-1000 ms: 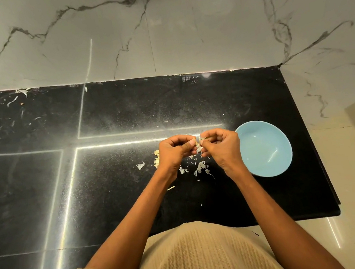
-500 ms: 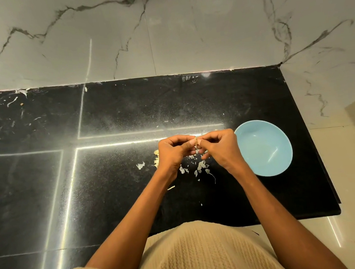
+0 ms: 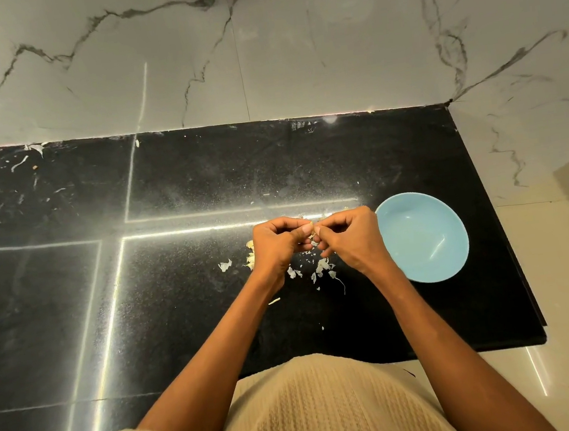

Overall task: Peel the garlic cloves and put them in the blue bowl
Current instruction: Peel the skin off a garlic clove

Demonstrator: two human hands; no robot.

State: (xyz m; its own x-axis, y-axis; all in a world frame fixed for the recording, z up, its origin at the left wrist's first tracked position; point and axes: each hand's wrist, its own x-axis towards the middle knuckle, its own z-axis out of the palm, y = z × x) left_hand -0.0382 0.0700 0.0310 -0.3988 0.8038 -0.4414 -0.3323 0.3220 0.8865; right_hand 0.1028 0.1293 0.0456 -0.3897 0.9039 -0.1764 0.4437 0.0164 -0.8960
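Your left hand (image 3: 279, 244) and right hand (image 3: 350, 236) meet fingertip to fingertip above the black countertop (image 3: 199, 175), both pinched on one garlic clove (image 3: 311, 229), mostly hidden between them. The blue bowl (image 3: 422, 238) sits just right of your right hand; no cloves visible inside. Peel scraps (image 3: 321, 267) lie on the counter below and near your hands.

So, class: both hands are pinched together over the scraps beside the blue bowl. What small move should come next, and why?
Probably keep pulling skin off the garlic clove pinched between the left hand and right hand. Peel scraps lie below, the blue bowl looks empty, and the clove is too hidden to judge it as peeled.
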